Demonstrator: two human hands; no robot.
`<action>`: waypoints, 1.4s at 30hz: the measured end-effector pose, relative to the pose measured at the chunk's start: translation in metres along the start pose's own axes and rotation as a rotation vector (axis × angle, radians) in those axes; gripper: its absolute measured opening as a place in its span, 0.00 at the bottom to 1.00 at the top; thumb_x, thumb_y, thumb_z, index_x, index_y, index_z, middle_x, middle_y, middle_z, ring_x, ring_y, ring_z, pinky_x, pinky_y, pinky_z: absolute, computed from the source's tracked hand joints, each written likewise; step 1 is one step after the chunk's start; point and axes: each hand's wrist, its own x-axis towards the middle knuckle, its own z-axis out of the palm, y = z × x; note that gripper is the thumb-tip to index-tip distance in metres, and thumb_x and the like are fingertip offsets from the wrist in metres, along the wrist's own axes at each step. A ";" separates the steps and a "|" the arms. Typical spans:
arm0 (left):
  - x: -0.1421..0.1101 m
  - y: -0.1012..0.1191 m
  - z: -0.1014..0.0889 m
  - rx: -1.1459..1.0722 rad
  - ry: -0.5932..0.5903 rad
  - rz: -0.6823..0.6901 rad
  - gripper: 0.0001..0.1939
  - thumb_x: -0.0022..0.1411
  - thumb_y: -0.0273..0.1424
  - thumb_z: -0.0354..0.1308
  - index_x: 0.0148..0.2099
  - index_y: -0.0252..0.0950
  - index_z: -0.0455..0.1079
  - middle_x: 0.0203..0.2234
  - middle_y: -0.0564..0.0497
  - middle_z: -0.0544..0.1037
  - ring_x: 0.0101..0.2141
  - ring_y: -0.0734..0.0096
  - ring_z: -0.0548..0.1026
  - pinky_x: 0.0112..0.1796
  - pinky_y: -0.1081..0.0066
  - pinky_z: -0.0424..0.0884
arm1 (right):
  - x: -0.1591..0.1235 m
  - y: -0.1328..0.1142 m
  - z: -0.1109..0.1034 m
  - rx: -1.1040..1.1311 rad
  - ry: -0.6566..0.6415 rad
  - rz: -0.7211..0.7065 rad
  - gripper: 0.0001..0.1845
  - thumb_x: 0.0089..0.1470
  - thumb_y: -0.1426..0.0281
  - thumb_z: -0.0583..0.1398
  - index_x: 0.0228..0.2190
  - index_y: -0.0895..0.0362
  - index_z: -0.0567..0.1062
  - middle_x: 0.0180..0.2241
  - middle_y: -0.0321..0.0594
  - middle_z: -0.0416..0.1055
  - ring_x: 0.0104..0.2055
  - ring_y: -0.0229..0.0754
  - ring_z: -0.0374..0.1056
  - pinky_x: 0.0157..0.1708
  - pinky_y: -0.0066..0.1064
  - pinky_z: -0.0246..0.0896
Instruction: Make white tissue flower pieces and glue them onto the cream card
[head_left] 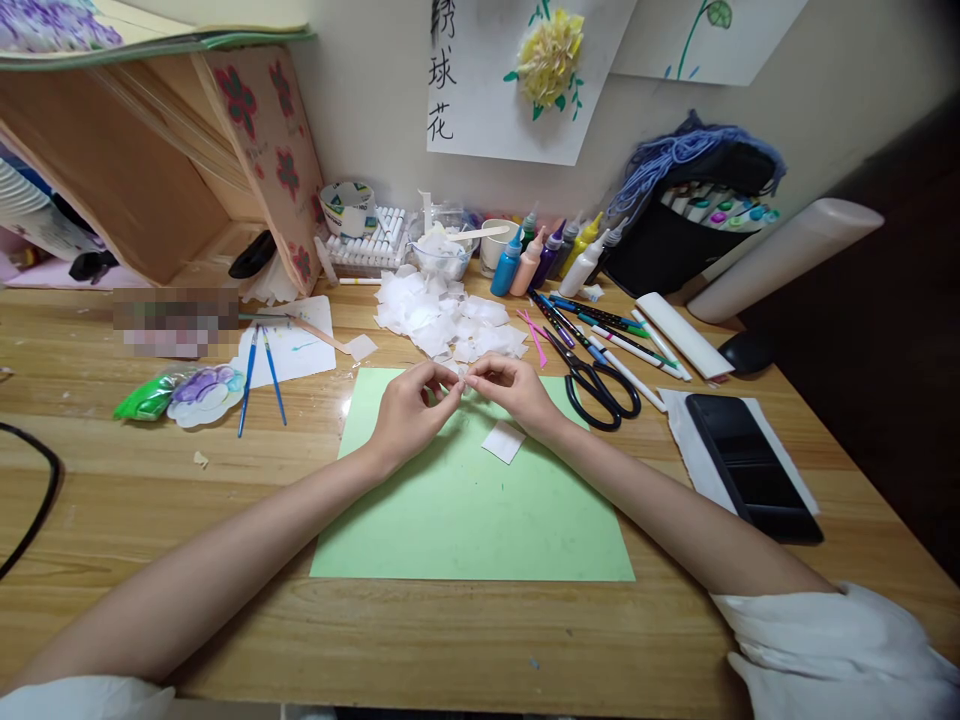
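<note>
My left hand (411, 405) and my right hand (510, 390) meet over the far edge of a light green paper sheet (465, 500) on the wooden desk. Both pinch a small white tissue piece (461, 378) between their fingertips, and the fingers of both are closed on it. A white tissue square (502, 441) lies on the green sheet just below my right wrist. A heap of white tissue squares (446, 318) sits right behind the hands.
Black scissors (596, 385) and several markers (615, 335) lie to the right, with a black phone (750, 465) on white paper. Paint bottles (544, 258) stand behind. At left are two blue brushes (259, 375), a paint palette (206, 392) and a green packet (146, 398).
</note>
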 end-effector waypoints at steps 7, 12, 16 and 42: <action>0.006 -0.005 -0.002 -0.253 -0.035 -0.150 0.11 0.58 0.38 0.55 0.31 0.35 0.66 0.23 0.54 0.69 0.23 0.77 0.65 0.24 0.75 0.61 | 0.001 0.002 0.000 -0.046 0.024 -0.035 0.15 0.47 0.63 0.63 0.37 0.56 0.75 0.36 0.39 0.68 0.35 0.36 0.63 0.36 0.29 0.59; 0.008 -0.006 -0.004 -0.268 -0.046 -0.162 0.11 0.59 0.38 0.53 0.30 0.36 0.64 0.24 0.54 0.68 0.24 0.76 0.65 0.26 0.74 0.62 | 0.002 0.002 0.001 -0.066 -0.072 -0.035 0.15 0.49 0.58 0.61 0.26 0.58 0.73 0.28 0.36 0.65 0.31 0.37 0.62 0.31 0.28 0.57; 0.002 0.002 -0.005 -0.042 0.082 0.006 0.07 0.60 0.35 0.53 0.36 0.38 0.66 0.32 0.51 0.70 0.33 0.71 0.67 0.33 0.71 0.65 | 0.002 0.003 0.003 -0.054 -0.002 -0.003 0.15 0.48 0.59 0.61 0.24 0.58 0.71 0.24 0.34 0.63 0.27 0.34 0.59 0.28 0.28 0.54; -0.004 -0.001 0.000 0.321 0.164 0.164 0.09 0.59 0.36 0.55 0.35 0.40 0.76 0.28 0.51 0.71 0.32 0.70 0.68 0.33 0.70 0.63 | 0.001 0.004 0.002 -0.065 -0.014 -0.049 0.13 0.48 0.61 0.61 0.24 0.58 0.76 0.25 0.36 0.64 0.29 0.37 0.61 0.28 0.30 0.55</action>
